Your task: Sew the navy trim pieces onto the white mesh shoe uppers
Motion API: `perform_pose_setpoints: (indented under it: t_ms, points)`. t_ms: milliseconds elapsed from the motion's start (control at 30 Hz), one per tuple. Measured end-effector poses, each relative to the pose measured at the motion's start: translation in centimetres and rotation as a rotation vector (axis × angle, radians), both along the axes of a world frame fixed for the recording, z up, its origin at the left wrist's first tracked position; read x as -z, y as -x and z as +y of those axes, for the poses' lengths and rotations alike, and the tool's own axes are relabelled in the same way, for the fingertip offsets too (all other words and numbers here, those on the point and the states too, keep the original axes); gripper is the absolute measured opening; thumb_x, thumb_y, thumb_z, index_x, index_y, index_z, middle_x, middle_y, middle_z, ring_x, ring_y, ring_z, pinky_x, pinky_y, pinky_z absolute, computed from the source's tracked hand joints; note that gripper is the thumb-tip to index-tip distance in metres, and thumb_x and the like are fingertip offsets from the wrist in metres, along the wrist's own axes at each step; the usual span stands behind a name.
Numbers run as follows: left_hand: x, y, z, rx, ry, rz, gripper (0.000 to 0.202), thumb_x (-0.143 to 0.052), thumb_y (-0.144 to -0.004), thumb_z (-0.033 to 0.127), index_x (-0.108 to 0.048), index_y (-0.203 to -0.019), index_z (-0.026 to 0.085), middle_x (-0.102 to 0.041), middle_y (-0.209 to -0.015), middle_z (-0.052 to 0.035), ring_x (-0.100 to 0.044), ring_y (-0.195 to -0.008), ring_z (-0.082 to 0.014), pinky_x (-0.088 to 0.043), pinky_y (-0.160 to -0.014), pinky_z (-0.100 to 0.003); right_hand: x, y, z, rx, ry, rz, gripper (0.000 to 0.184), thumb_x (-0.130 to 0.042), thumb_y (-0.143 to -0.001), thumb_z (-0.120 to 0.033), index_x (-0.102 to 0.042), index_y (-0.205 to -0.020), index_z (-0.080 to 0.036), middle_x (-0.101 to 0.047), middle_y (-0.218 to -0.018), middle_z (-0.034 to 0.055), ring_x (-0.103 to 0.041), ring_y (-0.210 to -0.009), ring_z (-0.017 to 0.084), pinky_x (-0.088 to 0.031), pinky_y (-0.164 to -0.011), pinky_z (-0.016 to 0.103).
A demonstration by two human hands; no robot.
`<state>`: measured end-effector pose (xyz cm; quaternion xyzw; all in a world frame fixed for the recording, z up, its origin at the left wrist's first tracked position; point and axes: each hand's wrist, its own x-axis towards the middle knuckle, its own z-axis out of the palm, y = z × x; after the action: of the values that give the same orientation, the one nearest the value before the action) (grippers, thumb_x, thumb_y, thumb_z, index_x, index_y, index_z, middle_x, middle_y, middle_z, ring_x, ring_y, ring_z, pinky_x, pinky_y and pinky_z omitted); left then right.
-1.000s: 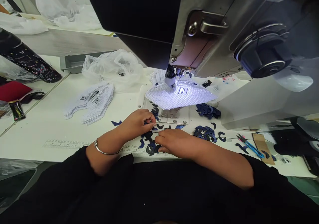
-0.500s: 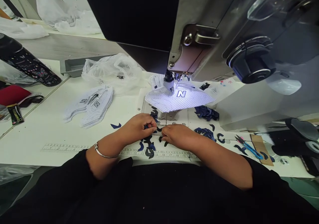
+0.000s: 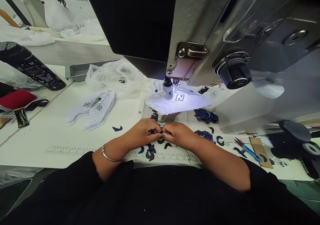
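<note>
My left hand [image 3: 147,130] and my right hand [image 3: 176,132] meet fingertip to fingertip in front of the sewing machine [image 3: 178,66]. Both are closed in a pinch, and a small dark fabric piece [image 3: 161,131] shows between them, mostly covered by the fingers. A bit of navy also shows inside my left fingers. Just beyond, a white mesh shoe-upper piece [image 3: 162,104] marked with an N lies under the lit needle area. Loose curved dark pieces [image 3: 150,155] lie below my hands, on and beside a ruler scale [image 3: 172,157].
Piles of navy pieces [image 3: 205,115] sit right of the needle area. Blue-handled snips [image 3: 251,151] lie farther right beside a brown card strip [image 3: 260,145]. Stacked mesh pieces [image 3: 100,113], a plastic bag [image 3: 112,76] and a black bottle [image 3: 35,66] stand to the left.
My right hand has moved left and slightly up to meet my left hand, closing the gap between their fingertips. The whole view has shifted slightly.
</note>
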<state>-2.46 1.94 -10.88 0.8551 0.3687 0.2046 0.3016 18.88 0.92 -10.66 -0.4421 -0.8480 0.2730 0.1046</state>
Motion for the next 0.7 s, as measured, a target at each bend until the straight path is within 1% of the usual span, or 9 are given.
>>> perform_pose_setpoints:
  t_ms: [133, 200, 300, 400, 467, 500, 567, 633, 700]
  points:
    - [-0.9, -0.1, -0.6, -0.201, 0.269, -0.165, 0.021, -0.064, -0.085, 0.04, -0.065, -0.079, 0.02, -0.059, -0.075, 0.0008, -0.052, -0.069, -0.0137, -0.042, -0.064, -0.027, -1.1, -0.3, -0.3, 0.089, 0.182, 0.301, 0.011, -0.06, -0.091, -0.029, -0.061, -0.084, -0.02, -0.06, -0.076, -0.003, -0.053, -0.07, 0.012, -0.038, -0.064, 0.023]
    - [-1.1, -0.1, -1.1, -0.261, 0.407, -0.259, 0.023, -0.066, -0.085, 0.043, -0.064, -0.08, 0.02, -0.053, -0.069, 0.0029, -0.046, -0.065, -0.0124, -0.038, -0.06, -0.026, -1.4, -0.4, -0.5, 0.122, 0.243, 0.407, 0.013, -0.06, -0.09, -0.031, -0.061, -0.084, -0.02, -0.057, -0.072, -0.004, -0.051, -0.065, 0.011, -0.038, -0.061, 0.023]
    - [-1.3, -0.5, -1.8, -0.306, 0.53, -0.39, 0.027, -0.066, -0.086, 0.047, -0.062, -0.08, 0.021, -0.046, -0.065, 0.0045, -0.039, -0.061, -0.0112, -0.032, -0.057, -0.025, -1.8, -0.3, -0.8, 0.176, 0.248, 0.505, 0.017, -0.063, -0.088, -0.036, -0.06, -0.082, -0.02, -0.056, -0.069, -0.0043, -0.048, -0.063, 0.011, -0.038, -0.058, 0.023]
    - [-1.9, -0.8, -2.7, -0.356, 0.528, -0.44, 0.028, -0.067, -0.085, 0.048, -0.061, -0.08, 0.021, -0.046, -0.066, 0.0043, -0.037, -0.06, -0.011, -0.03, -0.055, -0.025, -2.6, -0.2, -1.5, 0.203, 0.17, 0.549, 0.021, -0.062, -0.089, -0.039, -0.059, -0.08, -0.02, -0.056, -0.069, -0.0037, -0.049, -0.064, 0.012, -0.039, -0.059, 0.023]
    - [-2.9, -0.7, -3.3, -0.362, 0.514, -0.429, 0.027, -0.068, -0.084, 0.048, -0.06, -0.081, 0.022, -0.047, -0.067, 0.0039, -0.038, -0.06, -0.0112, -0.031, -0.055, -0.026, -3.3, -0.4, -2.1, 0.167, 0.038, 0.538, 0.023, -0.059, -0.092, -0.038, -0.058, -0.077, -0.02, -0.056, -0.068, -0.0032, -0.05, -0.063, 0.012, -0.04, -0.059, 0.024]
    - [-3.6, -0.5, -3.6, -0.357, 0.501, -0.42, 0.027, -0.068, -0.084, 0.047, -0.06, -0.081, 0.022, -0.048, -0.068, 0.0037, -0.039, -0.06, -0.0115, -0.032, -0.055, -0.026, -3.8, -0.6, -2.4, 0.131, -0.076, 0.536, 0.025, -0.057, -0.094, -0.038, -0.057, -0.075, -0.02, -0.056, -0.067, -0.0029, -0.05, -0.062, 0.012, -0.04, -0.059, 0.024]
    - [-5.2, 0.2, -3.8, -0.353, 0.443, -0.427, 0.027, -0.067, -0.086, 0.047, -0.059, -0.08, 0.022, -0.05, -0.069, 0.003, -0.042, -0.063, -0.0122, -0.035, -0.057, -0.026, -4.8, -1.1, -2.8, 0.045, -0.383, 0.545, 0.027, -0.053, -0.097, -0.035, -0.056, -0.074, -0.021, -0.058, -0.067, -0.0017, -0.052, -0.063, 0.012, -0.042, -0.06, 0.026]
    - [-7.1, 0.8, -3.6, -0.379, 0.336, -0.458, 0.025, -0.066, -0.087, 0.045, -0.059, -0.08, 0.022, -0.052, -0.072, 0.002, -0.046, -0.067, -0.0135, -0.039, -0.061, -0.027, -5.9, -1.7, -2.9, 0.019, -0.71, 0.548, 0.02, -0.054, -0.097, -0.027, -0.057, -0.079, -0.021, -0.062, -0.07, 0.0, -0.056, -0.068, 0.015, -0.045, -0.066, 0.029]
    - [-9.0, 0.9, -2.7, -0.438, 0.201, -0.479, 0.022, -0.068, -0.085, 0.043, -0.061, -0.081, 0.023, -0.058, -0.08, -0.0003, -0.052, -0.075, -0.0161, -0.043, -0.068, -0.029, -6.8, -2.3, -2.4, 0.082, -0.932, 0.486, 0.004, -0.058, -0.094, -0.021, -0.061, -0.091, -0.021, -0.068, -0.083, 0.0037, -0.062, -0.08, 0.018, -0.05, -0.077, 0.035]
